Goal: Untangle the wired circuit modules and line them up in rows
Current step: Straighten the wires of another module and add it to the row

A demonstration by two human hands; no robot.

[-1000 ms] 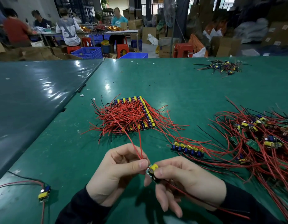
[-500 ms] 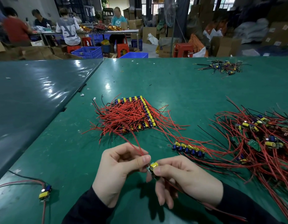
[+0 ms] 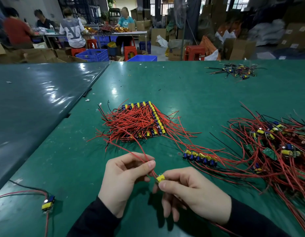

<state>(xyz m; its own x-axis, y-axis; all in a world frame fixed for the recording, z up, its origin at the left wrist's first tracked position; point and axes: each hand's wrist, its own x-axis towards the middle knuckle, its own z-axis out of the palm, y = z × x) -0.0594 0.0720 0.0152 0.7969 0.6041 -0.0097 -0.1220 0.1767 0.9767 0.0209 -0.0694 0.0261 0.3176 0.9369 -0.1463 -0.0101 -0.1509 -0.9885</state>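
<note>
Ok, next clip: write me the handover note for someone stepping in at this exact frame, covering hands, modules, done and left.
Left hand: pinches the red wires of the module being worked.
Right hand: pinches that module by its yellow capacitor, held above the green table.
Done: a stacked block of lined-up modules sits mid-table, and a short new row lies to its right.
Left: the big tangled pile at right, a small far pile, and one stray module at near left.
Next, probably: straighten the wires and add the held module to the short row.

Blue crates [image 3: 92, 55], red stools [image 3: 194, 51], cardboard boxes [image 3: 240, 48].
</note>
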